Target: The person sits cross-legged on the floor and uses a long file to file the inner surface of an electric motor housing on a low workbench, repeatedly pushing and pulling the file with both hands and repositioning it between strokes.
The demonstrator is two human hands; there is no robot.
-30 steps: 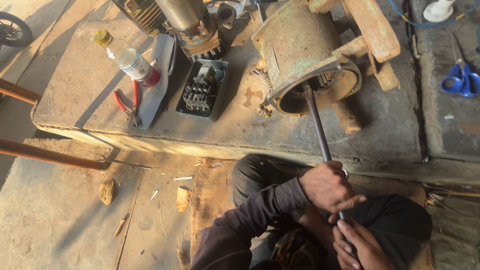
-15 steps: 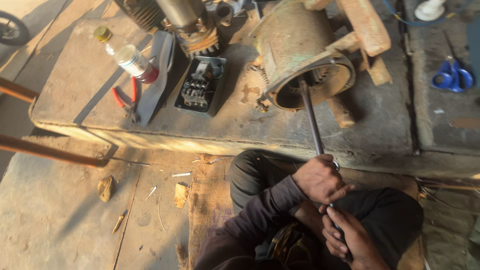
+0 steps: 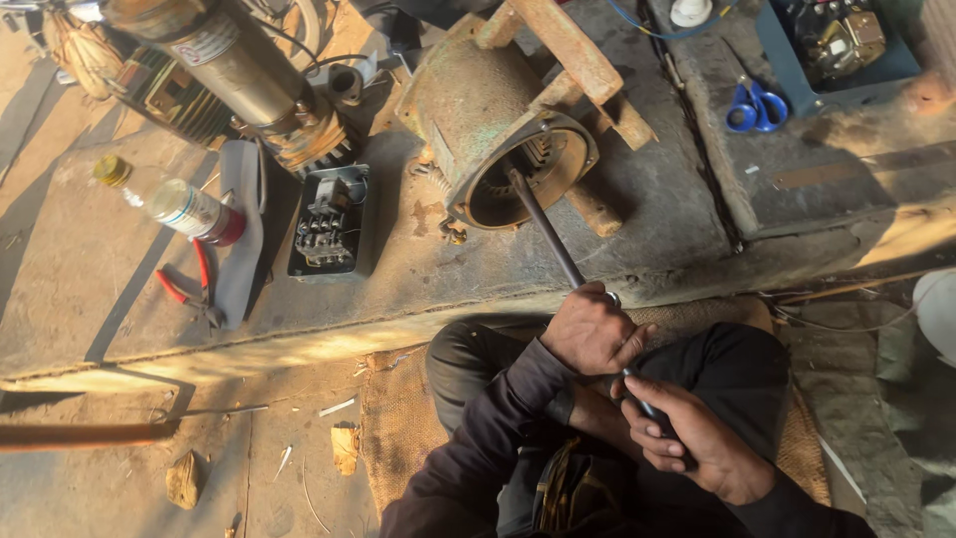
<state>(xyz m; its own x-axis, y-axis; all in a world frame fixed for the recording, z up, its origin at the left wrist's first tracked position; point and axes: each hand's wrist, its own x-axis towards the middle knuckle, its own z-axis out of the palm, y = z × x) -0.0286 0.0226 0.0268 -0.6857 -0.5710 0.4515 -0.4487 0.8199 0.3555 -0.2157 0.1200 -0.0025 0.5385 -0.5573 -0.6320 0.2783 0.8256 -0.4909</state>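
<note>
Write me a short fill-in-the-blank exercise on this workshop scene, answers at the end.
1. Both hands, left hand and right hand, grip a long metal ____.
2. The rod's far end sits inside the open motor housing, which lies on its ____.
3. The scissors have ____ handles.

Answers: rod; side; blue

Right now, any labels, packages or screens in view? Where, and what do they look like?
Bottle: lying on the slab at left, clear plastic, yellow cap, pale wrap-around label with a red band.
Cylinder: top left, grey metal, a white label with a red edge on its side.
No screens or signs in view.
Both hands grip a dark rod reaching into the motor housing.
</note>
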